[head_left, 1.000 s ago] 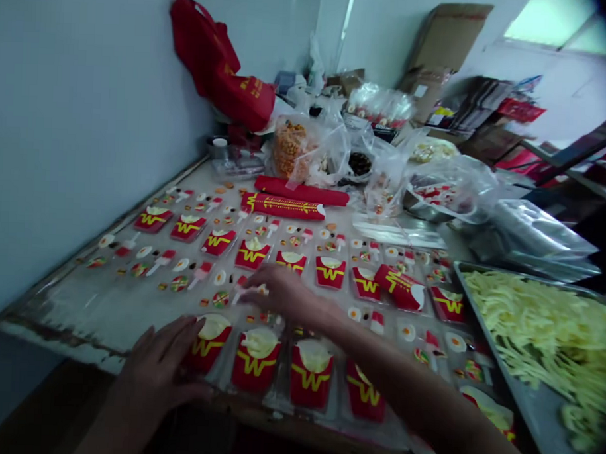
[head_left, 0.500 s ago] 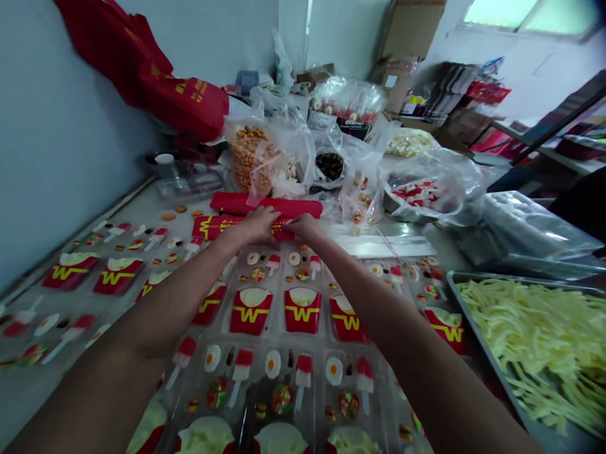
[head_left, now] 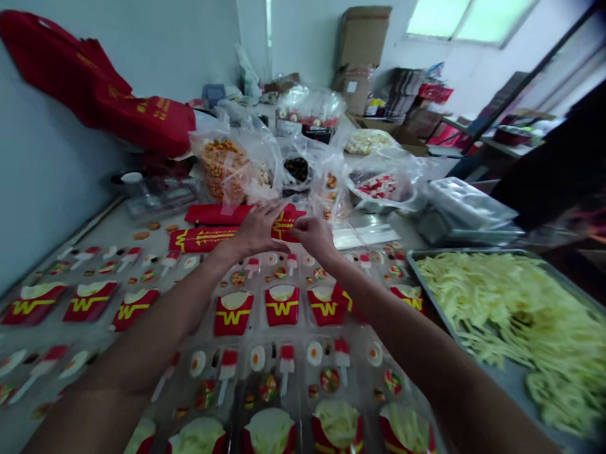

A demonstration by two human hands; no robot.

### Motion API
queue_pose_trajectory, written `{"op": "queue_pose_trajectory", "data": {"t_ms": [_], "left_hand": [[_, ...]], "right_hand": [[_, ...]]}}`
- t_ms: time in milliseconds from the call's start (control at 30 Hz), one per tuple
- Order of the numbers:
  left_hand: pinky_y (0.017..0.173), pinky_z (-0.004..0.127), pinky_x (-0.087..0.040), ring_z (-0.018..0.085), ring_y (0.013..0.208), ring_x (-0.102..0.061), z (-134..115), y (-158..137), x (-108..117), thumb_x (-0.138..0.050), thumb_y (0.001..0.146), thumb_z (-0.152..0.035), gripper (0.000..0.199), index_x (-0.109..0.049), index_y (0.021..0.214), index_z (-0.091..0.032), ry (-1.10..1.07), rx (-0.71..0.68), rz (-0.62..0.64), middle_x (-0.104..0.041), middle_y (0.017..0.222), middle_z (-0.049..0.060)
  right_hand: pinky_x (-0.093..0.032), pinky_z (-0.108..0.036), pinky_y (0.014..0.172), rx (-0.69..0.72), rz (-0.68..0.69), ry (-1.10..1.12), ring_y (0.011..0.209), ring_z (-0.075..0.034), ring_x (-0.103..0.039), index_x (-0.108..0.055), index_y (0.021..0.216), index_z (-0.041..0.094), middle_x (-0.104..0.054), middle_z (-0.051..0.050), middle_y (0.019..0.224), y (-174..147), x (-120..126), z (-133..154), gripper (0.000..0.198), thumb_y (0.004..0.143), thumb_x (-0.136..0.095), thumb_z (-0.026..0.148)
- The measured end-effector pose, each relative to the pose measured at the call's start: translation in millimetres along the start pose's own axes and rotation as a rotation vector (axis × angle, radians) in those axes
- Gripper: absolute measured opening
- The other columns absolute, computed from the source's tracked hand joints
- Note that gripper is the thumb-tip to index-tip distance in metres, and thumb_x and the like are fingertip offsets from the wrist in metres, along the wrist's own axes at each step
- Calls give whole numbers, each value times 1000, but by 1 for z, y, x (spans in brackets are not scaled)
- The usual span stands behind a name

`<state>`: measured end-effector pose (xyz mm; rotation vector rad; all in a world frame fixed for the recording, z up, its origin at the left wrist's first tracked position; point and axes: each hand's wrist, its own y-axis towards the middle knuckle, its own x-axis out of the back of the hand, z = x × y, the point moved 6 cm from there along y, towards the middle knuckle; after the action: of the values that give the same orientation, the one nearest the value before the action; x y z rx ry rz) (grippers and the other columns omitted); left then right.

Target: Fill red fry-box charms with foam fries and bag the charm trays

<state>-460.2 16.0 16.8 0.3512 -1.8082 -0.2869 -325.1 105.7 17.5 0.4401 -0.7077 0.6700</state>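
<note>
A flat red french-fry box (head_left: 286,221) with a yellow W stands raised in front of my right hand (head_left: 312,237), whose fingers pinch its right side. My left hand (head_left: 260,229) is beside the box's left edge, fingers and thumb spread apart; whether it touches the box I cannot tell. Just left of it lies a stack of the same red boxes (head_left: 203,237), partly covered by my hand. Behind the stack is another red pile (head_left: 216,214). Below my forearms sit clear plastic trays (head_left: 299,343) with red fry boxes, popsicle-shaped, egg-shaped and burger-shaped pieces.
At the right lies a metal tray (head_left: 414,264) heaped with pale yellow strips. Along the back stand plastic bags of small pieces (head_left: 223,171), a bowl (head_left: 383,200) of red-and-white pieces and stacked clear trays (head_left: 467,206). A red cloth bag (head_left: 157,122) leans at the left wall.
My right hand has lifted one red box up from the stack and moved right with it. My left hand has opened beside it. The view has turned to the right.
</note>
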Motion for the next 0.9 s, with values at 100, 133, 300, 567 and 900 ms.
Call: {"op": "queue_pose_trajectory", "data": {"t_ms": [100, 133, 300, 567, 900], "left_hand": [[111, 46, -42, 35, 128, -56, -74, 20, -7, -80, 71, -65, 99, -47, 148, -13, 8, -166, -33, -60, 136, 20], [108, 46, -44, 35, 123, -59, -97, 25, -10, -78, 72, -64, 92, -51, 145, -15, 24, -199, -37, -62, 132, 18], [106, 49, -42, 36, 114, -62, -181, 35, -32, -78, 70, -60, 77, -62, 133, -20, 102, -345, -13, -66, 125, 16], [111, 48, -44, 37, 132, -54, -290, 36, -83, -81, 67, -57, 101, -40, 151, -18, -156, -409, 124, -55, 146, 18], [84, 43, -57, 35, 105, -69, -377, 18, -111, -77, 71, -55, 86, -40, 137, -17, -212, -8, 307, -67, 121, 16]], "right_hand": [[-28, -25, 58, 11, -35, 73, 61, -11, -46, -72, 69, 17, -55, 3, 61, -37, 39, -15, 18, 82, -59, 21], [-29, -25, 58, 0, -34, 112, 61, -11, -46, -71, 69, 16, -54, 3, 60, -49, 50, -22, 18, 82, -59, 20], [-32, -24, 61, -85, -81, 177, 64, -12, -49, -69, 69, 16, -56, 4, 61, -114, 114, -72, 15, 82, -62, 20], [-34, -32, 70, -222, -277, -397, 78, -20, -59, -70, 80, 23, -71, -2, 79, -241, 213, -113, 18, 92, -56, 26], [-46, -29, 79, -69, -233, -212, 89, -17, -65, -76, 106, 21, -75, -5, 100, -355, 279, -185, 19, 98, -59, 22]]}}
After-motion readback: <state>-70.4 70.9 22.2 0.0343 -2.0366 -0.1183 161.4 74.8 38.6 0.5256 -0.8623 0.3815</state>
